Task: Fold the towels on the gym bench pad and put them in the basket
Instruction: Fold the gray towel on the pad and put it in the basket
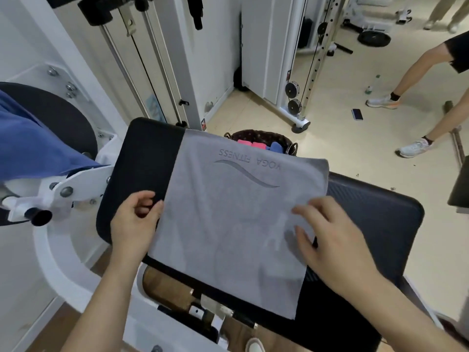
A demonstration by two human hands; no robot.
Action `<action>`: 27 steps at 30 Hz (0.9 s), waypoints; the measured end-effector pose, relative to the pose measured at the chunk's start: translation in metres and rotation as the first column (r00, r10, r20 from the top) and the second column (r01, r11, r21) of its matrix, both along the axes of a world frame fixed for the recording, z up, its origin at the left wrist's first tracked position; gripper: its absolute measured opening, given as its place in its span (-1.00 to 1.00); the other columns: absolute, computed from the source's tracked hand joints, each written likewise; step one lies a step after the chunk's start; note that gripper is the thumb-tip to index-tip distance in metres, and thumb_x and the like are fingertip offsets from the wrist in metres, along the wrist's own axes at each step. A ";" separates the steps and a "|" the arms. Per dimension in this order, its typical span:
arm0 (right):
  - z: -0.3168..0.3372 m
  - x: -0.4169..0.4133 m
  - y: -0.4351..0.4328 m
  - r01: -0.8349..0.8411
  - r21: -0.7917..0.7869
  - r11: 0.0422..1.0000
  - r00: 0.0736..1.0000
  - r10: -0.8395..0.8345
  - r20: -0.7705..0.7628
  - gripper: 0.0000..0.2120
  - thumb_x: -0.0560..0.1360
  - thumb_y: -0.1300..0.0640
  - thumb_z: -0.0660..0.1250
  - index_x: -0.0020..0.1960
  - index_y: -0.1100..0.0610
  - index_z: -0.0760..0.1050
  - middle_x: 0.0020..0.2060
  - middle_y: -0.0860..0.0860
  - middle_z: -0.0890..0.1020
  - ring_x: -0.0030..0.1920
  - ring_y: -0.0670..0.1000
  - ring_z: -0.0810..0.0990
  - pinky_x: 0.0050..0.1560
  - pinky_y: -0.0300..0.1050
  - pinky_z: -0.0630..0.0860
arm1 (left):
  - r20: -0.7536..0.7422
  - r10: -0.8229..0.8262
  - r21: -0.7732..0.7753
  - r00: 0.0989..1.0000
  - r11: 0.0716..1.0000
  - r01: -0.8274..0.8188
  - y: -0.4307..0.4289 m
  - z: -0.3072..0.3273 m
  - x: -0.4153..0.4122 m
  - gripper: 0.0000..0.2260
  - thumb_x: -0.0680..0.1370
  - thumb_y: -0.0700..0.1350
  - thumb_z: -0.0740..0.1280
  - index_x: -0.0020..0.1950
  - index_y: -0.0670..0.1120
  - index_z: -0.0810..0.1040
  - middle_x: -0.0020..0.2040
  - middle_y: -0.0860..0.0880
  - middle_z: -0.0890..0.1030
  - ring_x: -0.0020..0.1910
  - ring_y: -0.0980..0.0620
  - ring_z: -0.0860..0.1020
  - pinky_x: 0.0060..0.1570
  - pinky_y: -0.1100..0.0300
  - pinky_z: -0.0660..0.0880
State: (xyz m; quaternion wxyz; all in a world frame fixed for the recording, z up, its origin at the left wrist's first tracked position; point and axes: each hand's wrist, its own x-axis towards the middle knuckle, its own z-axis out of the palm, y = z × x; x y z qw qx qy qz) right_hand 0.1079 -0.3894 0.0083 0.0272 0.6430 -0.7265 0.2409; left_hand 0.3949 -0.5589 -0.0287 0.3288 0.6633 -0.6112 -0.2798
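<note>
On bench pad (142, 158): 1 grey towel (228, 219); left hand (134, 224) pinches its edge; right hand (332, 240) rests flat; 1 basket (256, 135) behind.

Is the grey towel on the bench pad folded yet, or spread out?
Spread out: the grey towel lies flat on the bench pad, logo showing, no fold visible; right hand rests flat on it.

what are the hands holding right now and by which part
The left hand pinches the grey towel at its left edge; the right hand only rests on it with spread fingers.
</note>
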 end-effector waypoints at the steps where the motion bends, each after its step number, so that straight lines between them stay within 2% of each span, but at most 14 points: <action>1: -0.012 0.010 0.011 -0.095 0.048 0.994 0.994 0.097 -0.042 -0.78 0.43 0.18 0.40 0.07 0.14 0.54 -0.05 0.07 0.48 -0.19 0.12 0.52 -0.34 -0.04 0.51 | 0.050 0.018 0.026 0.999 0.999 -0.019 0.012 -0.013 0.010 -0.74 0.51 -0.01 0.42 0.18 0.04 0.53 0.00 0.07 0.56 -0.05 0.08 0.52 -0.09 0.20 0.43; 3: -0.036 0.028 0.030 -0.218 0.132 0.967 0.968 0.231 -0.097 -0.86 0.43 0.12 0.36 -0.04 0.13 0.53 -0.11 0.07 0.48 -0.22 0.15 0.51 -0.34 0.01 0.51 | 0.116 0.026 0.077 0.993 0.996 -0.035 0.030 -0.036 0.027 -0.69 0.50 0.03 0.42 0.21 0.03 0.51 0.03 0.03 0.53 -0.03 0.07 0.51 -0.09 0.14 0.44; 5: -0.053 0.042 0.044 -0.270 0.165 0.949 0.953 0.288 -0.097 -0.87 0.43 0.06 0.32 -0.08 0.10 0.51 -0.12 0.04 0.48 -0.22 0.13 0.49 -0.32 -0.02 0.47 | 0.086 0.037 0.135 0.996 0.990 -0.049 0.042 -0.051 0.037 -0.70 0.49 0.04 0.43 0.17 0.00 0.52 -0.02 0.01 0.55 -0.07 0.04 0.53 -0.10 0.09 0.48; 7: -0.067 0.051 0.053 -0.281 0.174 0.944 0.948 0.302 -0.103 -0.86 0.41 0.04 0.36 -0.07 0.07 0.52 -0.09 0.02 0.47 -0.18 0.11 0.48 -0.27 -0.05 0.43 | 0.047 0.048 0.197 0.998 0.979 -0.056 0.049 -0.060 0.044 -0.75 0.48 0.04 0.44 0.09 0.00 0.54 -0.07 0.01 0.57 -0.08 0.01 0.55 -0.11 0.07 0.50; 10: -0.081 0.056 0.063 -0.291 0.227 0.930 0.932 0.329 -0.152 -0.73 0.33 -0.02 0.45 -0.02 0.03 0.54 0.00 -0.01 0.45 -0.07 0.06 0.46 -0.17 -0.08 0.44 | -0.039 0.063 0.261 0.997 0.964 -0.051 0.052 -0.067 0.049 -0.83 0.48 0.08 0.43 -0.07 0.02 0.57 -0.14 0.01 0.58 -0.09 -0.03 0.57 -0.12 0.07 0.53; 13: -0.085 0.055 0.068 -0.298 0.246 0.922 0.913 0.351 -0.207 -0.74 0.37 0.02 0.41 0.04 0.03 0.52 0.06 0.00 0.50 0.00 0.06 0.47 -0.14 -0.07 0.43 | -0.107 0.083 0.291 0.991 0.955 -0.049 0.051 -0.064 0.054 -0.82 0.48 0.10 0.43 -0.15 0.01 0.59 -0.18 -0.01 0.61 -0.11 -0.04 0.58 -0.09 0.01 0.55; 15: -0.086 0.055 0.071 -0.283 0.230 0.931 0.913 0.335 -0.232 -0.79 0.43 0.09 0.35 0.06 0.05 0.53 0.07 0.01 0.52 0.02 0.06 0.47 -0.14 -0.08 0.38 | -0.190 0.105 0.332 0.976 0.943 -0.037 0.051 -0.057 0.055 -0.83 0.49 0.05 0.44 -0.12 -0.05 0.62 -0.18 -0.05 0.66 -0.13 -0.04 0.63 -0.08 0.03 0.59; 19: -0.090 0.059 0.082 -0.242 0.207 0.948 0.918 0.293 -0.269 -0.76 0.48 0.16 0.23 0.12 0.09 0.54 0.08 0.06 0.53 0.01 0.10 0.50 -0.13 -0.08 0.36 | -0.388 0.149 0.410 0.910 0.912 0.026 0.052 -0.047 0.057 -0.81 0.52 -0.08 0.43 0.03 -0.16 0.57 -0.16 -0.12 0.69 -0.20 -0.01 0.67 -0.18 0.16 0.60; 23: -0.092 0.059 0.091 -0.198 0.189 0.962 0.920 0.249 -0.303 -0.69 0.48 0.21 0.13 0.12 0.11 0.56 0.02 0.07 0.57 -0.08 0.11 0.54 -0.10 -0.05 0.36 | -0.501 0.217 0.368 0.838 0.929 -0.021 0.055 -0.043 0.053 -0.83 0.55 -0.15 0.38 0.10 -0.03 0.45 -0.18 -0.10 0.65 -0.28 0.04 0.58 -0.22 0.18 0.56; 27: -0.084 0.061 0.088 -0.206 0.230 0.951 0.925 0.266 -0.271 -0.76 0.42 0.19 0.15 -0.05 0.09 0.57 -0.20 -0.01 0.58 -0.23 0.07 0.54 -0.14 -0.07 0.27 | -0.519 0.156 0.330 0.840 0.944 0.029 0.056 -0.043 0.060 -0.91 0.57 -0.17 0.34 0.04 0.00 0.54 -0.14 -0.11 0.65 -0.27 0.03 0.55 -0.19 0.15 0.55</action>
